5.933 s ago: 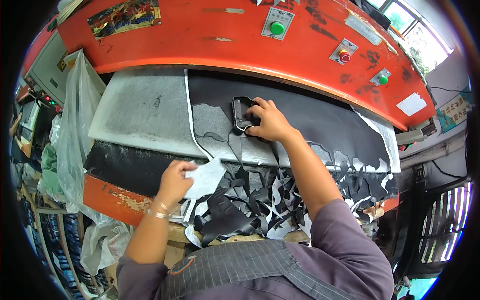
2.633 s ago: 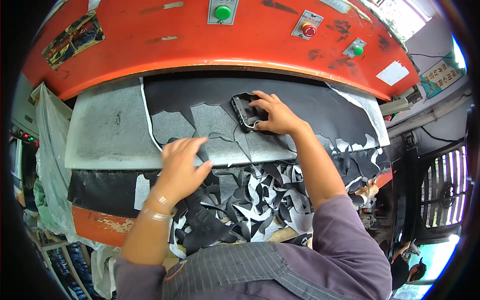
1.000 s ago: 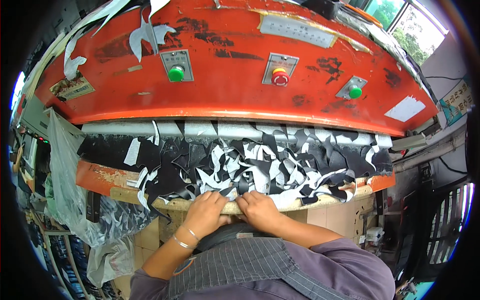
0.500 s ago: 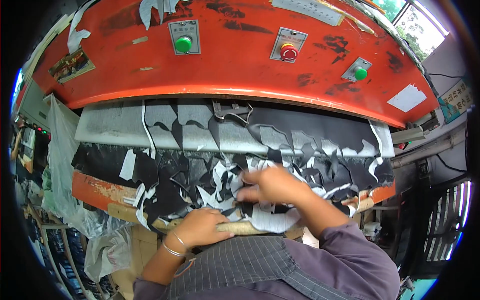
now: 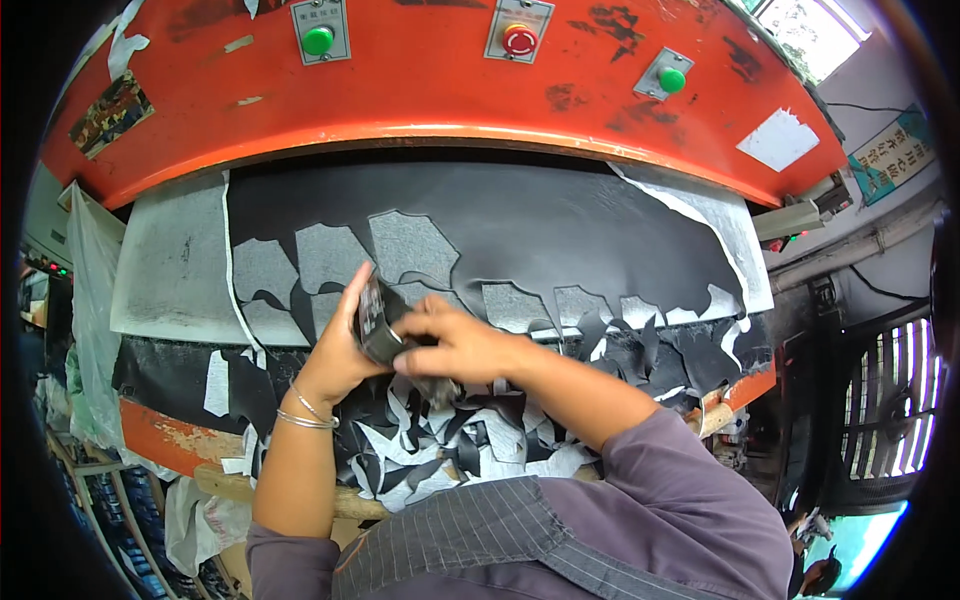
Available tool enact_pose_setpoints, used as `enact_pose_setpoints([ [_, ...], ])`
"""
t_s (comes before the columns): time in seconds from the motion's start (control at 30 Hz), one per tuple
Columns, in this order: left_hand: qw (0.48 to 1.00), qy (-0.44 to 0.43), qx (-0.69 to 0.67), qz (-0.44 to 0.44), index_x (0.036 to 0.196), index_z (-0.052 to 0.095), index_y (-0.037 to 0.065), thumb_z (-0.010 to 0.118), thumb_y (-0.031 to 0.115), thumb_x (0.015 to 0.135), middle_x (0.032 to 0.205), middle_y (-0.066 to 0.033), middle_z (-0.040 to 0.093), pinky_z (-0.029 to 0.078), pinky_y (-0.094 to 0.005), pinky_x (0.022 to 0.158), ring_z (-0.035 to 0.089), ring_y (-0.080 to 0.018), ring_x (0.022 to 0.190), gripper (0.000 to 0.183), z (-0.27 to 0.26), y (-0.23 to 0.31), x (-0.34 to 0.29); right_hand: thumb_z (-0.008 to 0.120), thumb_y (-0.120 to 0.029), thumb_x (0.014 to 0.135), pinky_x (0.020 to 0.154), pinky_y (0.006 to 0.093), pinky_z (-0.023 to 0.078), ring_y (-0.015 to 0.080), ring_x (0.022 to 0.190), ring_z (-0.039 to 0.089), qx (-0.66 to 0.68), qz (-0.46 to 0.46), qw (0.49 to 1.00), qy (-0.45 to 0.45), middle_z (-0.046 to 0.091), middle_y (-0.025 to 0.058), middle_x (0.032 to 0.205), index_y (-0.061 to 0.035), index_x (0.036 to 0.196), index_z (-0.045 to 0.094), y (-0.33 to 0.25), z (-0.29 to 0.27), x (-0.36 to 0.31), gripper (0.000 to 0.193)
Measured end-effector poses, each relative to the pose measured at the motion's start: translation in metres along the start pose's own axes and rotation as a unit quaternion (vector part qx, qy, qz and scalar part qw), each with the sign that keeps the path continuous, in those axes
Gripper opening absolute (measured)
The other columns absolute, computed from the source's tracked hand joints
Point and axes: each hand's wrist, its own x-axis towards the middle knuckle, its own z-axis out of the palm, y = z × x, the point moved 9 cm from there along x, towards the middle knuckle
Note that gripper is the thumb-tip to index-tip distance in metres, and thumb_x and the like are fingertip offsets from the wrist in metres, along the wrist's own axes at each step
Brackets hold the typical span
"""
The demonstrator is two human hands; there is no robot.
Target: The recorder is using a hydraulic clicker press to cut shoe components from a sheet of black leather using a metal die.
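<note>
My left hand (image 5: 335, 355) is raised over the near part of the black sheet, thumb and fingers gripping a dark cutting die (image 5: 376, 318) held on edge. My right hand (image 5: 455, 345) reaches across to the die, its fingers bent against the near side. Its fingertips are partly hidden, and a dark blurred piece shows just below them. The black leather-like sheet (image 5: 540, 220) lies on a pale board (image 5: 165, 270), which shows through several shaped cut-outs. Black and white scraps (image 5: 490, 435) are heaped at the near edge below my hands.
Above the sheet's far edge runs the orange press beam (image 5: 420, 100), with two green buttons (image 5: 318, 41) and a red button (image 5: 519, 39). A wooden rail (image 5: 225, 483) borders the near side. Clear plastic sheeting (image 5: 95, 310) hangs at the left.
Both hands have moved up from the scraps and the rail and now meet at the die. The die has left its place on the sheet. The view has shifted.
</note>
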Motion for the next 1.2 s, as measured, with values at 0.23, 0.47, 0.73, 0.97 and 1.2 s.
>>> enact_pose_setpoints([
  [0.23, 0.933, 0.008, 0.172, -0.316, 0.096, 0.063, 0.000, 0.075, 0.013, 0.077, 0.090, -0.0103, 0.065, 0.050, -0.0295, 0.066, 0.063, -0.0166, 0.078, 0.026, -0.015, -0.047, -0.068, 0.073, -0.040, 0.074, 0.102, 0.0417, 0.039, 0.0412, 0.122, 0.044, -0.144, 0.039, 0.983, 0.111, 0.037, 0.0265, 0.133, -0.0087, 0.110, 0.068, 0.015, -0.078, -0.032, 0.048],
  [0.47, 0.876, 0.087, 0.462, 0.104, 0.119, 0.054, 0.004, 0.075, 0.015, 0.073, 0.120, -0.0159, 0.055, 0.038, -0.0399, 0.101, 0.049, -0.0336, 0.117, 0.052, 0.015, 0.056, -0.012, 0.078, -0.034, 0.069, 0.101, 0.0423, 0.041, 0.0404, 0.121, 0.046, -0.409, 0.054, 0.895, 0.169, 0.036, 0.0252, 0.142, -0.0128, 0.114, 0.067, 0.066, -0.153, -0.032, 0.050],
  [0.73, 0.874, 0.056, 0.457, 0.154, 0.112, 0.052, 0.008, 0.063, 0.015, 0.077, 0.136, -0.0130, 0.052, 0.027, -0.0453, 0.109, 0.040, -0.0320, 0.132, 0.037, 0.087, -0.018, 0.045, 0.079, -0.034, 0.070, 0.110, 0.0458, 0.024, 0.0380, 0.123, 0.045, -0.348, 0.021, 0.896, 0.275, 0.051, 0.0210, 0.133, -0.0045, 0.144, 0.034, 0.078, -0.134, -0.082, 0.092],
  [0.97, 0.887, 0.067, 0.429, 0.157, 0.107, 0.052, 0.007, 0.062, 0.015, 0.077, 0.130, -0.0124, 0.058, 0.029, -0.0453, 0.109, 0.041, -0.0304, 0.133, 0.032, 0.085, -0.016, 0.046, 0.077, -0.035, 0.070, 0.109, 0.0478, 0.027, 0.0319, 0.120, 0.052, -0.374, 0.009, 0.889, 0.264, 0.054, 0.0195, 0.131, -0.0027, 0.143, 0.036, 0.075, -0.135, -0.082, 0.090],
  [1.2, 0.887, 0.066, 0.425, 0.168, 0.108, 0.053, 0.006, 0.063, 0.015, 0.078, 0.127, -0.0123, 0.060, 0.031, -0.0436, 0.109, 0.046, -0.0297, 0.129, 0.033, 0.085, -0.010, 0.044, 0.076, -0.040, 0.071, 0.109, 0.0480, 0.027, 0.0306, 0.128, 0.046, -0.399, 0.022, 0.882, 0.251, 0.045, 0.0201, 0.140, -0.0021, 0.143, 0.035, 0.072, -0.134, -0.079, 0.091],
])
